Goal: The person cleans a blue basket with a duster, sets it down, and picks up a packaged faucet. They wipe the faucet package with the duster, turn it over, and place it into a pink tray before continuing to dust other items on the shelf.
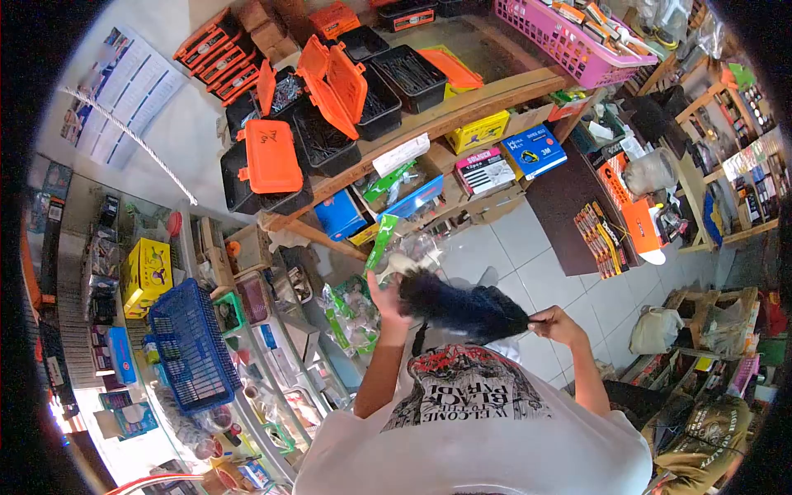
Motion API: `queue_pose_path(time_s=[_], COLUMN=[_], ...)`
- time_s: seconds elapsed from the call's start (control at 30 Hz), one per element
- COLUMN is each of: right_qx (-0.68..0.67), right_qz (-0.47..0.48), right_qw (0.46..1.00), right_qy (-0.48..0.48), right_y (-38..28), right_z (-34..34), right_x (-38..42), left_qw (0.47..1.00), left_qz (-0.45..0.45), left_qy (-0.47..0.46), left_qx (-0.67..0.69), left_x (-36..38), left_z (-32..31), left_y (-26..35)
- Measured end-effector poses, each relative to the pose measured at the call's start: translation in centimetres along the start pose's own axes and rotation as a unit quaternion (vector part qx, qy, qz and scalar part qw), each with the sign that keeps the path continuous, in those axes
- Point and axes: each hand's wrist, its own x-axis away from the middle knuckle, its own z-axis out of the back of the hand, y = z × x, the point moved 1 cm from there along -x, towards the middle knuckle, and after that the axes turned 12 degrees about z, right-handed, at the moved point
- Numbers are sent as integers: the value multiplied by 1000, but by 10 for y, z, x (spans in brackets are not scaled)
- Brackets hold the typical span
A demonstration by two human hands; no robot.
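Observation:
A dark, shaggy, fluffy duster (pixel 466 305) is stretched across in front of my chest. My right hand (pixel 557 326) is closed on its narrow end, thumb and fingers pinched together. Against the thick, fuzzy end lies my left hand (pixel 388 297), with a finger extended upward and the others partly hidden by the fluff. A pale cream shape (pixel 403 264) shows beside the left fingertips, too bright to make out. Just beyond that hand is a green packaging strip (pixel 381 243), and below left sit clear plastic packets with green labels (pixel 351 313).
A wooden shelf (pixel 462 107) ahead carries black boxes with orange lids (pixel 274 157) and a pink basket (pixel 569 45). Glass shelving with a blue basket (pixel 191 345) stands at left. A brown surface (pixel 569 206) and orange boxes (pixel 637 219) are at right, above tiled floor (pixel 503 243).

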Motion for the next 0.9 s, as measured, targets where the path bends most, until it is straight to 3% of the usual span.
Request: queue_pose_path(time_s=[0.07,0.17,0.23,0.3,0.4,0.5,0.53,0.67,0.77,0.83,0.9], right_qx=[-3,-22,9,-5,-21,-7,2,12,24,26,30], right_qz=[7,12,-12,5,7,28,39,21,39,73,41], right_qw=[999,1000,1000,1000,1000,1000,999,1000,999,997,999], right_qy=[32,18,-25,17,-4,-8,0,4,18,30,-7], right_y=[0,2,-9,-18,-15,-6,-4,-10,-11,-5,-10], right_z=[1,6,7,3,3,4,5,0,-5,-8,-13], right_x=[-1,-2,1,-1,-2,-7,-8,-11,-14,-18,-17], left_qw=[999,993,991,974,983,976,979,990,980,967,984], left_qz=[8,-45,-73,-144,-54,-65,-76,-21,-29,-56,-12], left_qy=[-36,106,97,134,163,203,176,93,149,235,155], left_qx=[7,-26,-59,-109,-71,-47,-66,-102,-127,-73,-82], left_x=[0,0,2,-4,6,2,-5,2,4,0,4], left_z=[5,-14,13,12,-15,-23,18,3,18,9,30], left_y=[7,0,11,10,0,-1,11,6,10,4,12])
